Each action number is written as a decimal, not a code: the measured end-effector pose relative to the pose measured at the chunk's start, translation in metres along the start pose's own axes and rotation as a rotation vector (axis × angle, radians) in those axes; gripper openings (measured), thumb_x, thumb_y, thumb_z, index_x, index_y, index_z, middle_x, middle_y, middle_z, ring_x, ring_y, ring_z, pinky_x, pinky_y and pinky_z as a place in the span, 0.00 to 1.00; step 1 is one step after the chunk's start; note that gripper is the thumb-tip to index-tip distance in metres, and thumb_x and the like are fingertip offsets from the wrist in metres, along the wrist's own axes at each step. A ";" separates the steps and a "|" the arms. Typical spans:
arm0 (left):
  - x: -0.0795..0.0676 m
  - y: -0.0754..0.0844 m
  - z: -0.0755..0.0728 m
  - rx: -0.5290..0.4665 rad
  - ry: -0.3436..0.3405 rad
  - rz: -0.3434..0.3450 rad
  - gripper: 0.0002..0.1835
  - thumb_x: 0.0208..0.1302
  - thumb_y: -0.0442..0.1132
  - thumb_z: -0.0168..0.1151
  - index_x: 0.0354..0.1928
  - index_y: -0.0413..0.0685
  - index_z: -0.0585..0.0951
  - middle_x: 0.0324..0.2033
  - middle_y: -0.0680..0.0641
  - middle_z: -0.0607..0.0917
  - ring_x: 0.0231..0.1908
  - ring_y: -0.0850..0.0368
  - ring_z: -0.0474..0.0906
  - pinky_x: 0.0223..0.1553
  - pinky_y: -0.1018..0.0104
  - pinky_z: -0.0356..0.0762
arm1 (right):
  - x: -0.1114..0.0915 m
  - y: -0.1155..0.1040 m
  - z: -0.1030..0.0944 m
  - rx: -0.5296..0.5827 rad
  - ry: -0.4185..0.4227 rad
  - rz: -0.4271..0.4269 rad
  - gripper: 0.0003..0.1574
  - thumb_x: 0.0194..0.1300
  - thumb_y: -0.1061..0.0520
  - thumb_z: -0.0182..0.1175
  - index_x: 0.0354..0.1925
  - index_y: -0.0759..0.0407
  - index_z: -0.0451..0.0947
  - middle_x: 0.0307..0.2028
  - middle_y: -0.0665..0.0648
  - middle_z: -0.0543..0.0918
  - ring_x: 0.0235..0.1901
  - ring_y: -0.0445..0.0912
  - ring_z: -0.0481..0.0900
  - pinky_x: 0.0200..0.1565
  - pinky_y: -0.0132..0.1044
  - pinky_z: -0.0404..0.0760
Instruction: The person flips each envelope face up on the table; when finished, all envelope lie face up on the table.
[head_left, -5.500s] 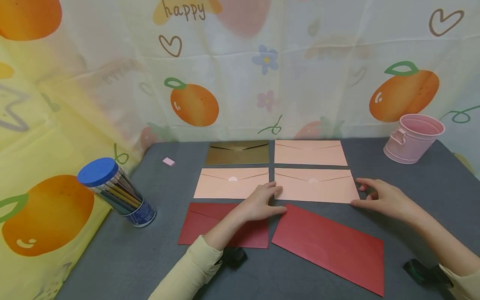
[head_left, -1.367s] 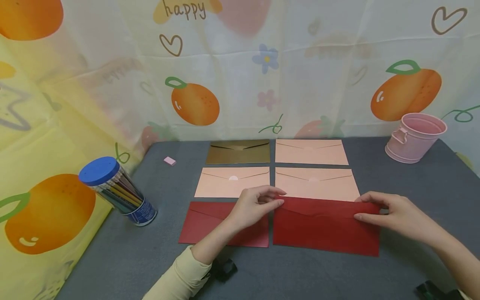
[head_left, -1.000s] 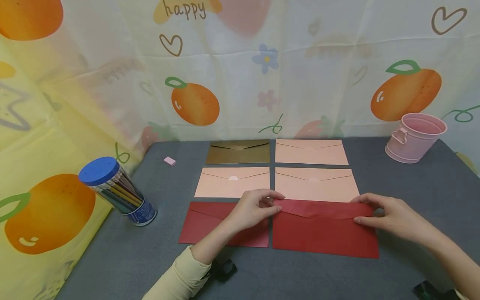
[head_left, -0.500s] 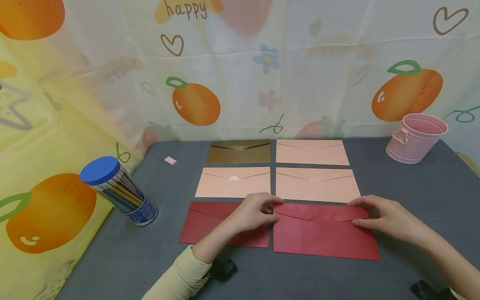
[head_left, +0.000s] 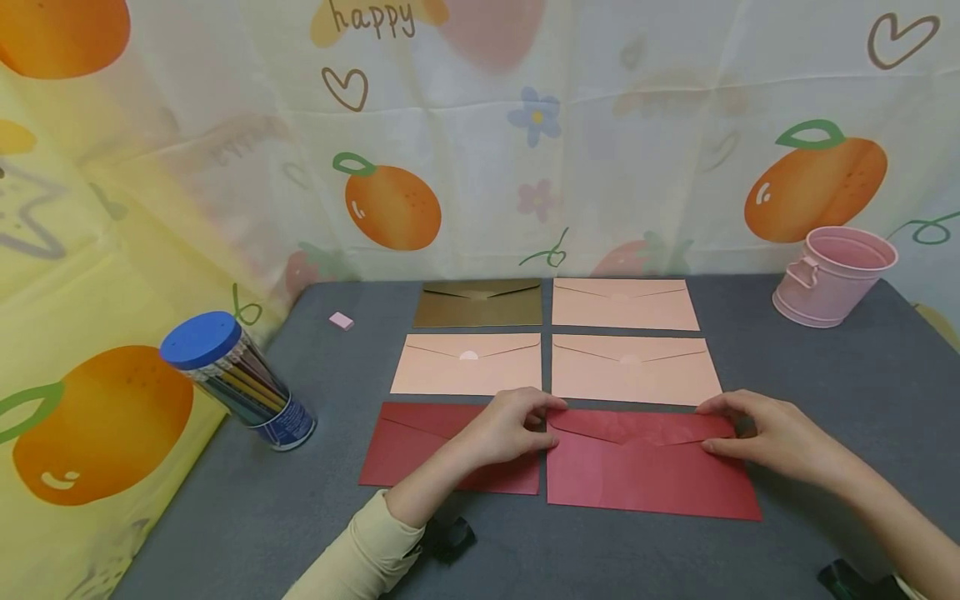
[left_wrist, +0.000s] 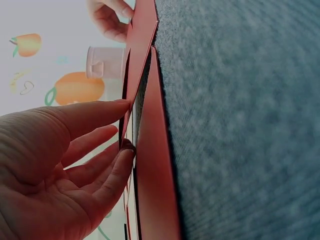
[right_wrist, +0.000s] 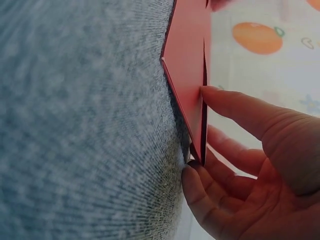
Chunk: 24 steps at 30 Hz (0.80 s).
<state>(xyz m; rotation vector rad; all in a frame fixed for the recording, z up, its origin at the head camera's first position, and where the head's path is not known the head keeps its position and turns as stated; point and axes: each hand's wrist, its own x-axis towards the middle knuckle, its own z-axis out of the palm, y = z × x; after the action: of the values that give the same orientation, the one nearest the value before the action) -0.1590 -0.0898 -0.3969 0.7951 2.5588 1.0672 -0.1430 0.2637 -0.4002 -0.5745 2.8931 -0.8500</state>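
Observation:
A red envelope point(head_left: 652, 471), flap side up, is held at its two upper corners in the front right of the layout. My left hand point(head_left: 510, 429) pinches its left corner between thumb and fingers, and my right hand point(head_left: 765, 433) pinches the right one. Both wrist views show the far edge raised above the cloth while the near edge is down on it. Another red envelope point(head_left: 420, 454) lies to the left, partly covered by my left forearm. Just beyond the held one lies a pale pink envelope point(head_left: 630, 379).
Behind lie a second pink envelope point(head_left: 431, 375), a third point(head_left: 618, 308) and a brown-gold envelope point(head_left: 480, 312). A blue-lidded tub of pencils point(head_left: 240, 387) leans at the left, near a small pink eraser point(head_left: 341, 321). A pink bucket point(head_left: 832, 279) stands back right on the grey tablecloth point(head_left: 315, 533).
The red envelope lay slanted on the table; it was turned flap side up, squared beside the other red one and drawn toward me. Both hands moved from the pink envelope to its corners.

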 end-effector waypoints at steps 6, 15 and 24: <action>0.001 -0.001 0.001 0.033 -0.004 0.001 0.21 0.60 0.35 0.70 0.56 0.45 0.80 0.49 0.49 0.82 0.44 0.58 0.80 0.48 0.71 0.76 | 0.000 0.001 0.001 -0.033 0.004 -0.002 0.27 0.51 0.45 0.75 0.47 0.55 0.82 0.39 0.47 0.81 0.36 0.37 0.73 0.35 0.34 0.76; 0.003 -0.003 0.002 0.068 0.002 0.006 0.21 0.59 0.36 0.71 0.56 0.47 0.81 0.48 0.49 0.81 0.43 0.60 0.78 0.47 0.72 0.76 | 0.000 0.002 0.000 -0.052 0.010 -0.007 0.27 0.50 0.45 0.75 0.46 0.54 0.82 0.39 0.47 0.81 0.36 0.38 0.74 0.34 0.34 0.75; 0.002 -0.002 0.002 0.119 -0.013 0.027 0.20 0.61 0.37 0.69 0.56 0.46 0.80 0.50 0.48 0.80 0.45 0.58 0.77 0.48 0.70 0.75 | 0.004 -0.001 -0.004 -0.049 -0.008 -0.015 0.25 0.52 0.45 0.74 0.46 0.53 0.82 0.40 0.48 0.81 0.37 0.43 0.75 0.36 0.37 0.77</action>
<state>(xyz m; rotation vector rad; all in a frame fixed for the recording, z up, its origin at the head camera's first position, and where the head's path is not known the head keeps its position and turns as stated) -0.1604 -0.0884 -0.3997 0.8655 2.6276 0.9219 -0.1470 0.2633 -0.3963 -0.6039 2.9134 -0.7789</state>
